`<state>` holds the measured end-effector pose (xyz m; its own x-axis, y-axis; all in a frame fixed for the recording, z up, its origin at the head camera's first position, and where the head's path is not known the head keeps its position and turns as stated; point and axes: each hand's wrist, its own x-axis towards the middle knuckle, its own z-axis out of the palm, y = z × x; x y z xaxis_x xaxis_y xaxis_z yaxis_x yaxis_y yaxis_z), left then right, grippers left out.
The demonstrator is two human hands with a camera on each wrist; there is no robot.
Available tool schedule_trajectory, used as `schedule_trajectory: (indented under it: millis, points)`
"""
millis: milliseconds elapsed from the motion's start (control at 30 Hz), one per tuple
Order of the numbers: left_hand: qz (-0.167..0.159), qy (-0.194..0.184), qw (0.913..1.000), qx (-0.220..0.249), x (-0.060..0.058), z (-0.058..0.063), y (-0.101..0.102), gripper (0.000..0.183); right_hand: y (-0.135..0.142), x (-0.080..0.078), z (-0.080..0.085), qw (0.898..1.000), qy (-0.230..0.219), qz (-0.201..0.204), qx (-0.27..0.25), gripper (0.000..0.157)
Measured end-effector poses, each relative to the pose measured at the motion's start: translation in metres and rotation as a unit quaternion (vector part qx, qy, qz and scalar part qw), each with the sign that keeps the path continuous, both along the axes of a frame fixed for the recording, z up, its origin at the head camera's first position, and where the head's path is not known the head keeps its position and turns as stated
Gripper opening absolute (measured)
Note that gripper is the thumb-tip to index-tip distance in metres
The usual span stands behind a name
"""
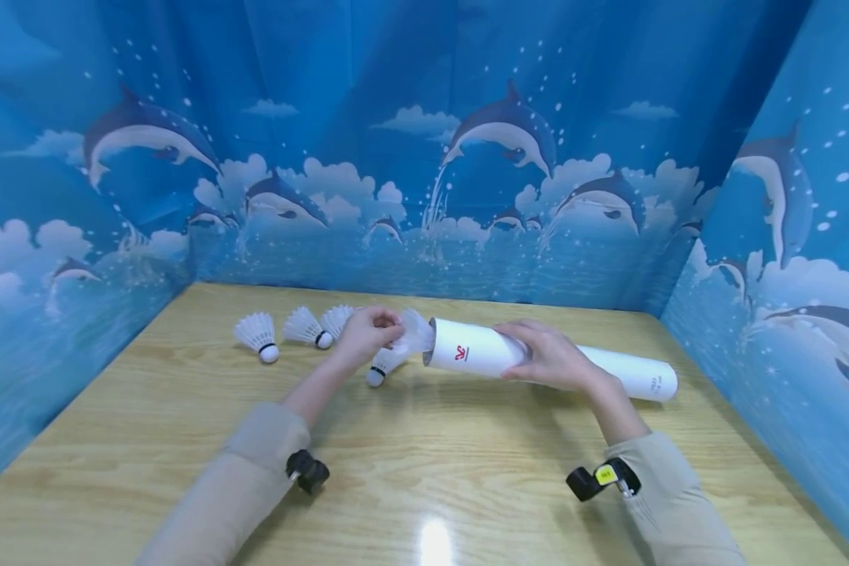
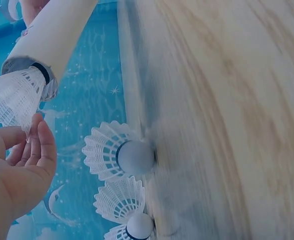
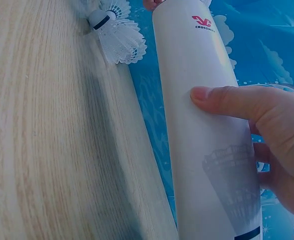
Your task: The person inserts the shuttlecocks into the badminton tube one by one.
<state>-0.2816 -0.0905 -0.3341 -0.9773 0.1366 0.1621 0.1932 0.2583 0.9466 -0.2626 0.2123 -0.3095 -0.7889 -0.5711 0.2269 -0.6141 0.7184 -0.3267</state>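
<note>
My left hand point(image 1: 368, 336) pinches the skirt edge of a white shuttlecock point(image 2: 17, 95) between thumb and fingertips. In the left wrist view that shuttlecock's cork end is inside the mouth of a long white tube point(image 2: 56, 35), with its black band right at the rim. My right hand point(image 1: 552, 355) grips the tube around its middle, thumb on the near side. The tube point(image 1: 619, 371) lies slanted, its open end raised toward the left hand and its far end low at the right. A red logo point(image 3: 202, 21) marks it near the mouth.
Another shuttlecock point(image 1: 384, 366) lies on the wooden table point(image 1: 410, 464) just below the tube's mouth. Further left stand more shuttlecocks, one point(image 1: 256, 333) at the far left and one point(image 1: 304, 325) beside it. A blue dolphin-print curtain point(image 1: 424, 157) borders the table's back and sides.
</note>
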Motion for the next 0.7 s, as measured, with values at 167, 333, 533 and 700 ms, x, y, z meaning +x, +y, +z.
schedule_trajectory:
  millis: [167, 333, 533, 700]
  points:
    - [0.017, 0.003, 0.9998, -0.009, -0.001, -0.001, 0.008, 0.007, 0.000, 0.000, 0.000, 1.000, -0.002, -0.003, -0.004, 0.069]
    - [0.014, 0.028, 0.9981, -0.053, 0.001, 0.000, 0.012, 0.010, 0.001, 0.000, 0.000, 1.000, -0.005, -0.006, -0.008, 0.070]
    - [0.014, 0.082, 0.9894, -0.119, 0.005, 0.001, 0.012, 0.012, 0.001, 0.001, 0.000, 1.000, -0.003, -0.006, -0.012, 0.069]
    - [0.014, 0.078, 0.9896, -0.119, 0.006, 0.002, 0.015, 0.009, 0.002, 0.001, 0.000, 1.000, 0.000, -0.004, -0.012, 0.069]
